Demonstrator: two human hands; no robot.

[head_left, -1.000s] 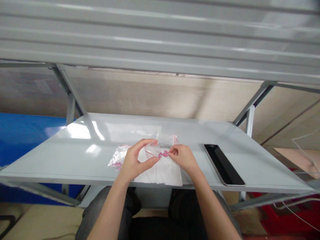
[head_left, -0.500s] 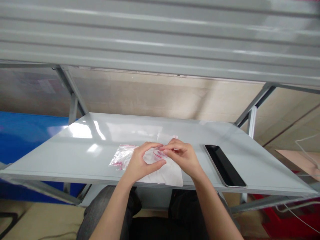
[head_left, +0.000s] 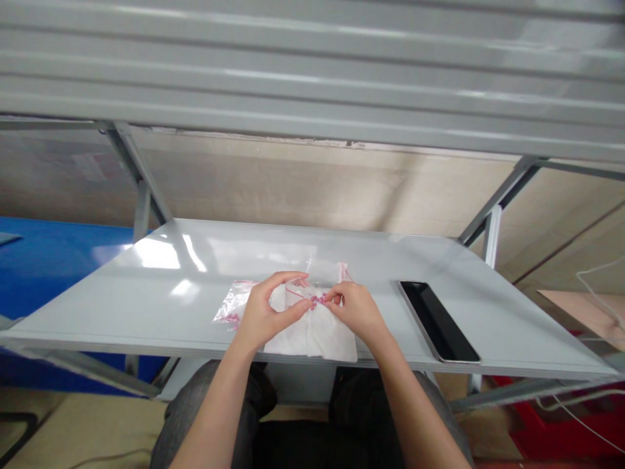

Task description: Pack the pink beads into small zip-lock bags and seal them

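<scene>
A small clear zip-lock bag [head_left: 299,290] with a red seal line is stretched between my hands, with pink-purple beads [head_left: 317,300] at its right end. My left hand [head_left: 266,312] curves around the bag, forefinger at its upper edge and thumb against the beads. With closed fingertips, my right hand [head_left: 355,311] pinches the bag's beaded end. Below both hands lies a white cloth or tissue [head_left: 312,340] on the table. Partly behind my left hand is another clear zip-lock bag [head_left: 232,303] holding similar pink pieces.
A black-screened phone or tablet [head_left: 439,322] lies right of my hands on the grey table [head_left: 122,306]. Another clear bag [head_left: 328,270] with a red edge sits just beyond my fingers. A ridged grey panel [head_left: 312,78] overhangs the table, with metal struts [head_left: 141,189] at both sides.
My right hand has moved slightly down, from the bag's seal to its beaded end. The bag is spread out more and its beads show. My left hand has shifted a little left.
</scene>
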